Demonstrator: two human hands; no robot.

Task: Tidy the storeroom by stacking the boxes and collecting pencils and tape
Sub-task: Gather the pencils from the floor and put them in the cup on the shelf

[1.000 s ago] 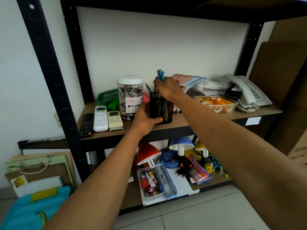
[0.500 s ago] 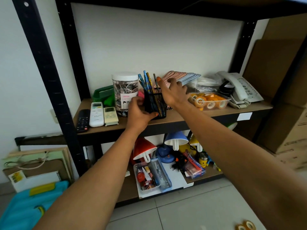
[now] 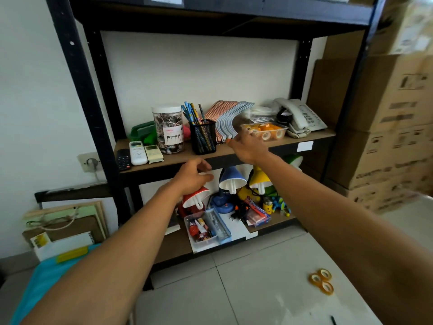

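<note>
While both bare arms reach forward from the bottom edge, nearest on the pale tiled floor (image 3: pixel 257 289) lie three yellowish clear tape rolls (image 3: pixel 321 281) in a touching cluster at lower right, with a small dark pen-like stub (image 3: pixel 333 320) just nearer, too small to identify. Left hand (image 3: pixel 191 176) hangs in front of the shelf edge, fingers loosely curled, holding nothing, over a red desk lamp (image 3: pixel 194 200) on the lower shelf. Beside that lamp sit a blue desk lamp (image 3: pixel 230 181), a yellow desk lamp (image 3: pixel 259 179) and a clear plastic bin of small stationery (image 3: pixel 201 228). Right hand (image 3: pixel 249 148) is higher and further in, fingers spread and fairly straight, gripping nothing, just in front of a clear plastic tray of orange and clear tape rolls (image 3: pixel 264 130); contact cannot be told. On the brown middle shelf board (image 3: pixel 225 151) of the black metal rack (image 3: pixel 77 66), a black mesh pencil cup (image 3: pixel 203 137) stands upright with blue and yellow pencils (image 3: pixel 191 111) sticking out, apart from both hands. Left of it stand a clear jar of tangled earphones (image 3: pixel 167 127) and three remote controls (image 3: pixel 138 153); right of it a fanned row of pink and grey hangers (image 3: pixel 228 120), then a white desk telephone (image 3: pixel 300 114). Stacked brown cardboard boxes (image 3: pixel 386 127) fill the far right.
</note>
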